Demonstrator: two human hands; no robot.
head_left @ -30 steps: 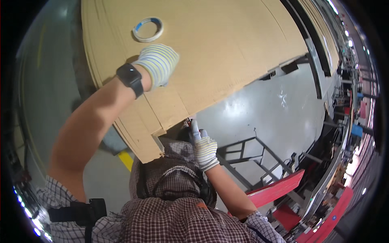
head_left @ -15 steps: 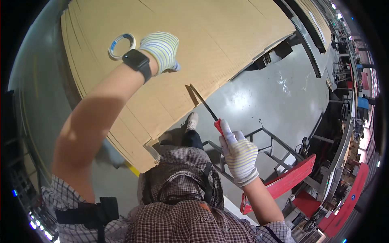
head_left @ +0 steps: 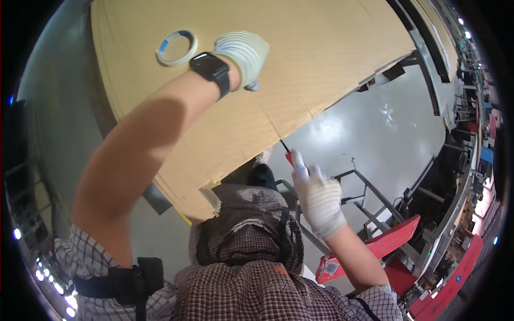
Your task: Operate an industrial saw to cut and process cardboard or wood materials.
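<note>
A large stack of brown cardboard sheets [head_left: 230,123] lies in front of me. My left hand [head_left: 243,56], in a striped glove, rests on the top sheet with its fingers curled under; whatever they may hold is hidden. My right hand [head_left: 318,200], gloved too, is closed around the red handle of a long, thin knife [head_left: 289,157], index finger stretched along it. At the sheet's near edge the dark blade meets the cardboard, and its tip is out of sight. A thin line runs inward across the sheet from that spot. A white tape roll [head_left: 177,48] lies left of my left hand.
A dark metal frame [head_left: 369,187] with a red board [head_left: 369,249] stands at the right, close to my right forearm. Dark rails [head_left: 428,69] run past the far right corner of the cardboard. Grey floor [head_left: 348,128] shows beyond the edge.
The knife has shifted to the cardboard edge; its blade, which lay visible over the sheet, is now mostly hidden. A line shows there. The left hand and tape appear farther right and up.
</note>
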